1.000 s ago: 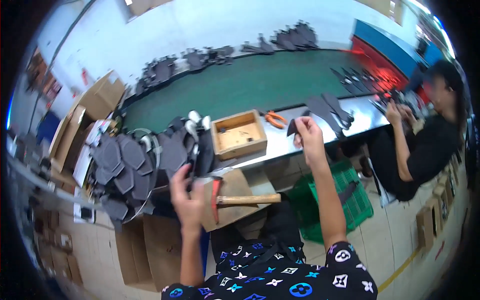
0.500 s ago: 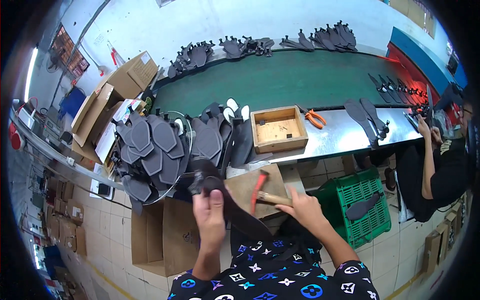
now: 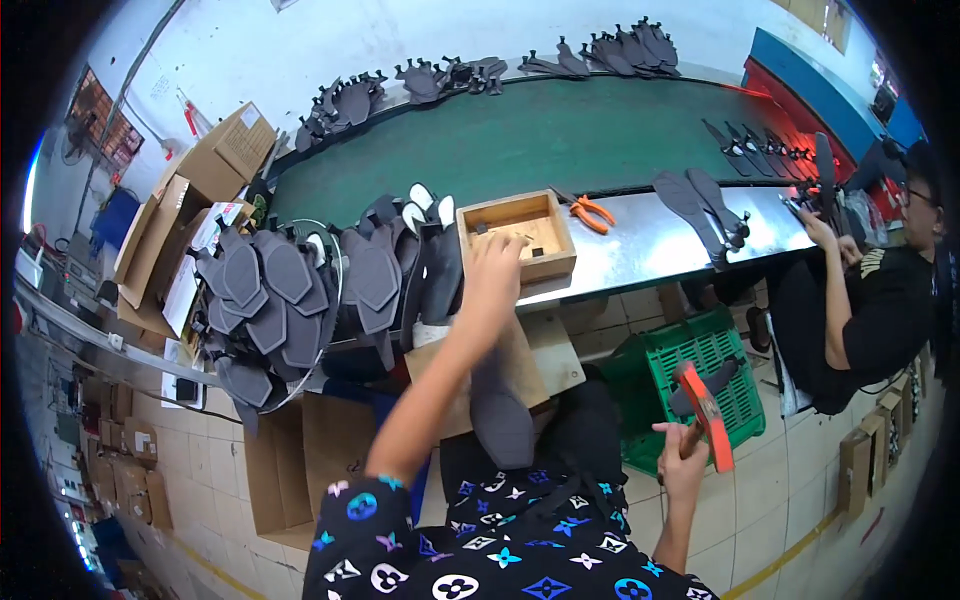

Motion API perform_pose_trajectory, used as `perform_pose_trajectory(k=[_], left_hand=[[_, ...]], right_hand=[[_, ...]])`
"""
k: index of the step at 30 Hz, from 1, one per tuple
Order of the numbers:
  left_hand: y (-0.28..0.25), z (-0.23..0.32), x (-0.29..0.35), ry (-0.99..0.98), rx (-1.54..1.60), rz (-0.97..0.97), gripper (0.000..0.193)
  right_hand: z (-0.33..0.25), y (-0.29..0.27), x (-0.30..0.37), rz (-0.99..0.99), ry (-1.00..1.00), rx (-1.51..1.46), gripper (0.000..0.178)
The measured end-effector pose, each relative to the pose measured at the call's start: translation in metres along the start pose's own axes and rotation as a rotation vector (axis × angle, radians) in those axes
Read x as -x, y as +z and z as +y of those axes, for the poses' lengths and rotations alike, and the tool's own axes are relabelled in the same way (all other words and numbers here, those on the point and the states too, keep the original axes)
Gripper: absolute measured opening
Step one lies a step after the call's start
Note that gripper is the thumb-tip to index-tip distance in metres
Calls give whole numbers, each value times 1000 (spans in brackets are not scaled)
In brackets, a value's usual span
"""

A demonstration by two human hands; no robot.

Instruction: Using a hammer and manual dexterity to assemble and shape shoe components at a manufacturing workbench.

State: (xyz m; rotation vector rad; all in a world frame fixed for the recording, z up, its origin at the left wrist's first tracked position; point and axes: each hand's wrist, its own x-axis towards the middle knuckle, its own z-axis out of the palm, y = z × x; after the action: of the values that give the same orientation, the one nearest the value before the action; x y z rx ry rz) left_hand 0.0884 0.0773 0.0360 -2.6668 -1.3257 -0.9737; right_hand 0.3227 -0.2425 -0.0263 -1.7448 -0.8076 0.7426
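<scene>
My left hand (image 3: 495,268) reaches into a small wooden box (image 3: 548,268) on the metal worktop. Its fingers are bunched together and point down; what they hold, if anything, is hidden. A few small dark pieces lie inside the box. Out to the right, above the floor, my right hand (image 3: 682,468) is closed round the wooden handle of a hammer (image 3: 708,418) with a red-orange head, held up. A dark grey sandal sole (image 3: 503,425) rests on the tan board (image 3: 530,365) in front of me, its near end over my lap. My left forearm hides part of the board.
Stacked grey sandals (image 3: 270,300) crowd the worktop's left. Orange-handled pliers (image 3: 592,214) lie beside the box. A green crate (image 3: 690,355) stands on the floor to the right, near a seated co-worker (image 3: 880,310). A cardboard box (image 3: 280,470) sits lower left; a green belt (image 3: 500,140) runs behind.
My left hand has let go of the sandal and moved up to the wooden box. The sole now lies on the board. My right hand has swung the hammer away to the right.
</scene>
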Motion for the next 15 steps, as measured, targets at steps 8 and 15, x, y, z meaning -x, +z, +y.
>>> perform_pose_trajectory(k=[8, 15], left_hand=[[76, -80, -94, -204, 562, -676, 18], [-36, 21, -32, -49, 795, 83, 13]], right_hand=[[-27, 35, -8, -104, 132, -316, 41], [-70, 43, -34, -210, -73, -297, 31]])
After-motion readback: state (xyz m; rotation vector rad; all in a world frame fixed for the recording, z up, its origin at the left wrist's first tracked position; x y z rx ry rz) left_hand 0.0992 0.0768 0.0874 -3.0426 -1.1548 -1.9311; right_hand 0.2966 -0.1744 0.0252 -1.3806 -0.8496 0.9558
